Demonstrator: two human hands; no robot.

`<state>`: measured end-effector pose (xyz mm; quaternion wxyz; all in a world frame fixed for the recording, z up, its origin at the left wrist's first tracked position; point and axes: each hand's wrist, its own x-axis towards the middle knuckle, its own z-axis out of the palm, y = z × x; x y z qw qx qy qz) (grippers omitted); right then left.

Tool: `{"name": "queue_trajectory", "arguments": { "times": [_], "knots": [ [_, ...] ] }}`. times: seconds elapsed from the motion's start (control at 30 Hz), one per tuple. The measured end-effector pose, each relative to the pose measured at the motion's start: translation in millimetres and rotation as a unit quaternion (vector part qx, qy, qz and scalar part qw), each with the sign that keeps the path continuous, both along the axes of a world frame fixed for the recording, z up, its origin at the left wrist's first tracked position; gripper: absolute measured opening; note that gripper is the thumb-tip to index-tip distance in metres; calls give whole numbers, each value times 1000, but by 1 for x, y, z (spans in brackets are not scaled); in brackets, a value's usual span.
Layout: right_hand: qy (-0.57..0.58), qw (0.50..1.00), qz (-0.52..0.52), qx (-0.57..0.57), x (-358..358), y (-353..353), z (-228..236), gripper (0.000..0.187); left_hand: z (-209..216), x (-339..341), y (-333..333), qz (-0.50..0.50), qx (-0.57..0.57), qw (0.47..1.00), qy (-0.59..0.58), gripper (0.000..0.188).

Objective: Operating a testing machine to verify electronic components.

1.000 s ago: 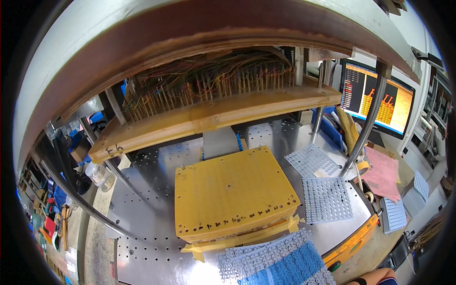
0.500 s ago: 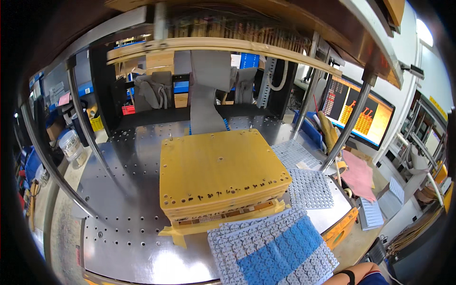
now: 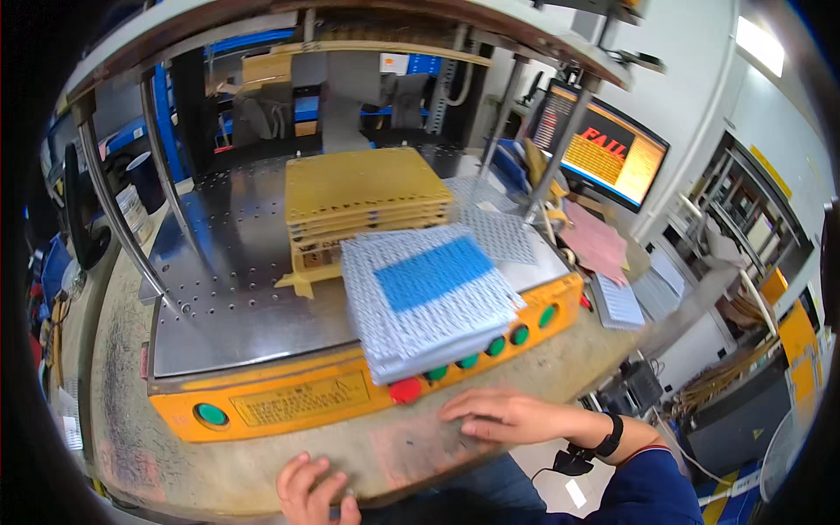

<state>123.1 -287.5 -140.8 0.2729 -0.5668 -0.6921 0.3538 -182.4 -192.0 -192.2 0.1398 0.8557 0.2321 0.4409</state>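
Note:
My right hand (image 3: 507, 414) rests palm down at the front of the worn bench, fingers stretched out and holding nothing. To its left, my left hand (image 3: 312, 492) is low at the bench's near edge, fingers apart and bare. Beyond them, a stack of pale grey sheets (image 3: 472, 311) with rows of round shapes and a blue rectangle (image 3: 435, 273) on top overhangs the machine's orange front. It leans against or sits close by a yellow layered block (image 3: 363, 185) on the perforated metal plate (image 3: 232, 337). Neither hand touches the stack.
Along the orange front panel (image 3: 302, 401) are a red button (image 3: 405, 390) and several green ones, the left one (image 3: 211, 414) apart. Metal posts (image 3: 118, 210) hold the upper frame. Right: patterned sheets (image 3: 497, 234), a monitor (image 3: 604, 144), pink cloth (image 3: 593, 241).
The view has shifted back, bringing the orange front panel and bench edge into sight. Both my hands now show; before, only part of my right arm was visible at the lower right.

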Motion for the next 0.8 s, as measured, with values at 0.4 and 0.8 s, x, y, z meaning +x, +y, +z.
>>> {"name": "queue_trajectory", "arguments": {
  "times": [0.4, 0.8],
  "knots": [
    [-281, 887, -286, 231, 16, -55, -39, 61, 1, -49, 0, 91, -77, 988, -97, 21],
    [-250, 870, -287, 315, 17, -57, -43, 29, -1, -93, 31, 217, 23, 973, -79, 30]
  ]
}}
